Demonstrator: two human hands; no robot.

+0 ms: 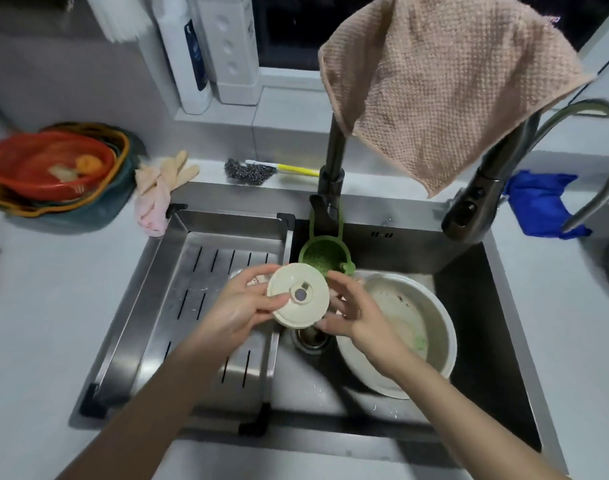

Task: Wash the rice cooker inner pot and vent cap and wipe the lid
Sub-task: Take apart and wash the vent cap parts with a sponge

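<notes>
Two hands hold over the sink [469, 306]: the left hand [240, 306] wraps its fingers [258, 271] round the cream vent cap [297, 294], the right hand [351, 313] grips its other edge. Just right, the soiled inner pot [448, 327] sits tilted in the basin. Beyond, a pink cloth [452, 91] drapes the tap [334, 161].

Inside sink [486, 341], slotted drain tray [206, 306] covers left half. Tilted inner pot [434, 341] fills centre-right floor. Open floor strip in front of pot and along dark right wall. Green strainer [325, 258] hangs at back wall. Overhead, pink cloth [452, 98] on dark faucet [332, 161] and curved spout head [469, 207] crowd rear. Above drain [311, 341], left hand [240, 306] and right hand [351, 313] hold vent cap [297, 296], blocking passage.
</notes>
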